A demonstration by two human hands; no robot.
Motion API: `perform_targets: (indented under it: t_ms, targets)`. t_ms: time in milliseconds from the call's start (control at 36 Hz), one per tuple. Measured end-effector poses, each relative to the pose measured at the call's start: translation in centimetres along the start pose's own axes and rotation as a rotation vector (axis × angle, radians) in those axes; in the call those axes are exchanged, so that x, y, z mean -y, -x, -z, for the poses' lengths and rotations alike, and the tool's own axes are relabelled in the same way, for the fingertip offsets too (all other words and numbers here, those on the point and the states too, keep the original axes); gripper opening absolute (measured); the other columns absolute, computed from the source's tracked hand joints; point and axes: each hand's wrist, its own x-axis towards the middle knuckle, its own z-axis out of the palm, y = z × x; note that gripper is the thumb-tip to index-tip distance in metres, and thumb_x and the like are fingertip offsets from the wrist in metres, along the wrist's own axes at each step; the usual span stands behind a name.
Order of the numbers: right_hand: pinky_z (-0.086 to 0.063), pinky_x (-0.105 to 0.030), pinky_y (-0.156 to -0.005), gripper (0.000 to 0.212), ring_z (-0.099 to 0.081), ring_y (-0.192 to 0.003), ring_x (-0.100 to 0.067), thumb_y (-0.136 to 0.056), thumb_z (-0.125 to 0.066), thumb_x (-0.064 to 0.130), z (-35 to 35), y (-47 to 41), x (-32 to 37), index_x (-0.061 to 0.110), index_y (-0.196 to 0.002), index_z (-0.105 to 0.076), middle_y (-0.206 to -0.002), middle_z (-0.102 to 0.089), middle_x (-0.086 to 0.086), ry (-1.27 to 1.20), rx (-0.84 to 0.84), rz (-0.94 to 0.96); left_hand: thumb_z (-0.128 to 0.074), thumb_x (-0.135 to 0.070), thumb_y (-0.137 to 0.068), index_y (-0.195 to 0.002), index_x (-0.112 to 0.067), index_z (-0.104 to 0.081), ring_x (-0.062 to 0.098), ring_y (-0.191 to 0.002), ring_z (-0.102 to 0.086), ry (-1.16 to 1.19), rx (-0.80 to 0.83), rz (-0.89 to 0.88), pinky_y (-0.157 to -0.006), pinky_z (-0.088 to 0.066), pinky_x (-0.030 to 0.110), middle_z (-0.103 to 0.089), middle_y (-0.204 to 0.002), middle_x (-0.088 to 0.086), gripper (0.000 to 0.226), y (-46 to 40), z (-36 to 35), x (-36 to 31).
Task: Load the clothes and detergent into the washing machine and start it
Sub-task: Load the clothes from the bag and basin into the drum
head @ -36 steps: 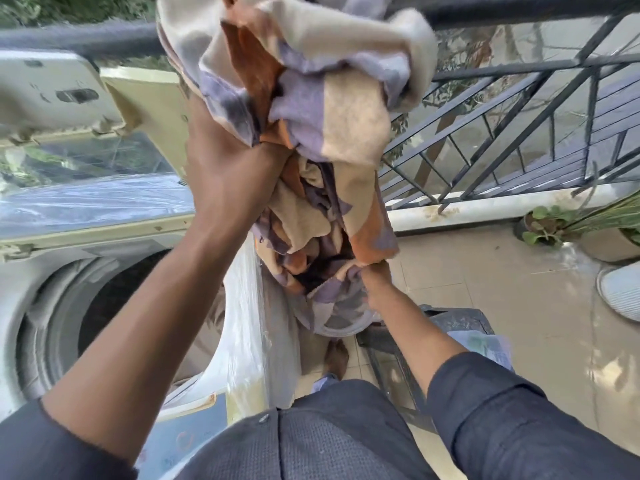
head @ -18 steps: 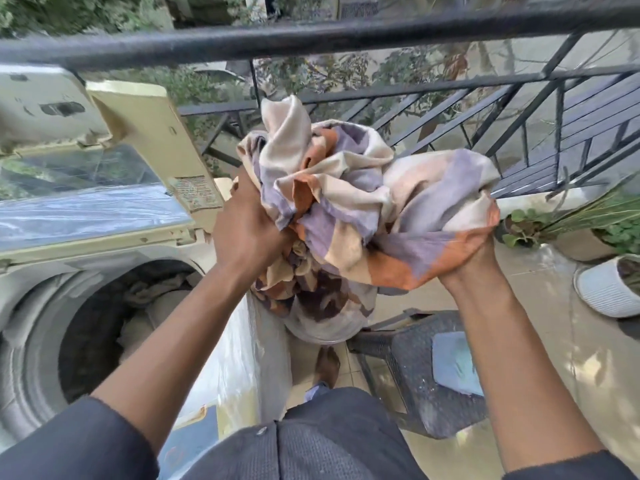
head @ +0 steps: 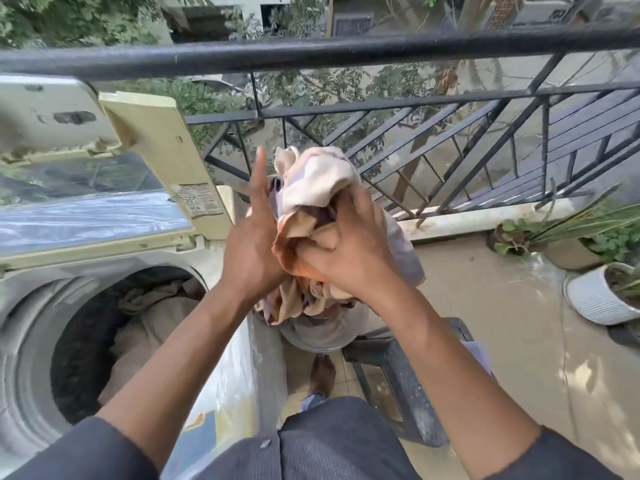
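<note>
A bunched patterned cloth (head: 317, 183) in cream, orange and purple is held at chest height, just right of the washing machine (head: 207, 258). My right hand (head: 349, 251) grips it from the front, fingers curled into the folds. My left hand (head: 251, 244) presses flat against its left side, fingers straight and pointing up. The machine's lid (head: 162, 161) stands raised, and the drum (head: 90, 341) at lower left holds beige and brown clothes (head: 145, 323). No detergent is in view.
A round basin (head: 322, 336) sits on the floor below the cloth, beside a dark plastic stool (head: 398, 379). A black metal railing (head: 346, 53) runs across the balcony edge. Potted plants (head: 602, 296) stand at the right on the tiled floor.
The cloth has come down from above my head and been gathered into a tighter bundle. My right hand moved in from the bundle's right end; my left fingers straightened.
</note>
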Motion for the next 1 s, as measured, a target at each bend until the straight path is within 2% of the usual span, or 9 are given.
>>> perform_targets:
  t_ms: [167,250,333,528,639,750,861,944,1000]
  targets:
    - [-0.042,-0.044,-0.103,0.090,-0.038,-0.129,-0.030,-0.063,-0.054,0.072,-0.3,-0.9,0.9,0.040,-0.145,-0.034,-0.150,-0.034,0.004,0.080,-0.008,-0.039,-0.059,-0.056,-0.070,-0.160,-0.017,-0.041,0.038,-0.073,-0.066,-0.034,0.003,-0.077,-0.050,-0.030,0.026,-0.079,-0.101,0.010,0.100,0.9,-0.9,0.4]
    - [-0.047,-0.048,-0.102,0.088,-0.036,-0.133,-0.030,-0.065,-0.054,0.073,0.1,-1.3,1.2,0.036,-0.144,-0.039,-0.150,-0.033,0.004,0.106,-0.008,-0.053,-0.054,-0.056,-0.068,-0.160,-0.021,-0.029,0.045,-0.063,-0.064,-0.092,0.008,-0.157,-0.046,-0.028,0.024,-0.075,-0.084,0.014,0.102,0.4,-0.5,0.2]
    - [-0.047,-0.051,-0.105,0.088,-0.037,-0.130,-0.033,-0.069,-0.060,0.065,0.3,-1.7,1.0,0.028,-0.147,-0.038,-0.144,-0.034,0.000,0.085,0.029,-0.056,-0.056,-0.055,-0.068,-0.158,-0.037,-0.023,0.047,-0.069,-0.067,-0.127,0.092,-0.184,-0.055,-0.052,0.043,-0.073,-0.082,0.017,0.098,-0.6,0.2,0.2]
    - [-0.053,-0.043,-0.107,0.058,-0.061,-0.131,-0.018,-0.086,-0.074,0.034,2.5,-2.3,-3.7,0.029,-0.142,-0.060,-0.138,-0.066,0.005,-0.769,0.224,0.006,-0.065,-0.048,-0.078,-0.115,-0.008,-0.071,0.040,-0.079,-0.072,-0.083,0.114,-0.012,-0.065,-0.054,0.042,-0.075,-0.085,0.013,0.055,-0.9,0.3,0.7]
    - [-0.061,-0.035,-0.081,0.031,-0.073,-0.106,-0.018,-0.091,-0.069,0.027,1.6,-2.9,-8.3,0.023,-0.121,-0.073,-0.115,-0.077,-0.001,-0.920,-0.175,-0.193,-0.077,-0.046,-0.084,-0.116,-0.014,-0.075,0.036,-0.097,-0.073,-0.045,0.116,0.055,-0.078,-0.059,0.044,-0.078,-0.103,0.009,0.045,-1.6,1.1,0.5]
    - [-0.055,-0.042,-0.093,0.041,-0.067,-0.099,-0.017,-0.079,-0.060,0.027,-2.3,-2.9,-15.0,0.024,-0.119,-0.064,-0.113,-0.070,-0.002,-0.508,-0.395,-0.523,-0.074,-0.039,-0.079,-0.106,-0.013,-0.077,0.028,-0.093,-0.072,0.036,0.062,0.030,-0.073,-0.057,0.038,-0.075,-0.095,0.003,0.038,-2.2,2.4,-1.1]
    - [-0.050,-0.049,-0.102,0.063,-0.061,-0.123,-0.041,-0.094,-0.071,0.025,-5.9,-1.9,-22.1,0.015,-0.148,-0.039,-0.136,-0.061,-0.020,-0.131,0.112,-0.723,-0.087,-0.029,-0.081,-0.119,-0.018,-0.076,0.015,-0.107,-0.071,0.102,-0.018,0.012,-0.085,-0.059,0.034,-0.073,-0.108,-0.009,0.041,-3.3,3.7,-2.5]
    - [-0.043,-0.045,-0.113,0.083,-0.050,-0.139,-0.040,-0.094,-0.076,0.024,-8.2,-0.9,-23.4,0.005,-0.159,-0.027,-0.153,-0.048,-0.022,0.137,0.613,-0.741,-0.090,-0.036,-0.075,-0.114,-0.046,-0.066,-0.020,-0.101,-0.064,0.234,-0.041,0.043,-0.084,-0.051,0.007,-0.067,-0.103,-0.037,0.047,-3.9,4.7,-3.3]
    - [-0.033,-0.043,-0.123,0.105,-0.035,-0.151,-0.035,-0.085,-0.085,0.038,-9.5,-0.9,-22.2,0.007,-0.163,-0.022,-0.166,-0.033,-0.014,0.130,0.758,-0.684,-0.090,-0.045,-0.071,-0.114,-0.049,-0.063,-0.017,-0.109,-0.065,0.289,-0.058,0.033,-0.090,-0.054,0.011,-0.070,-0.109,-0.034,0.051,-4.2,5.5,-4.2]
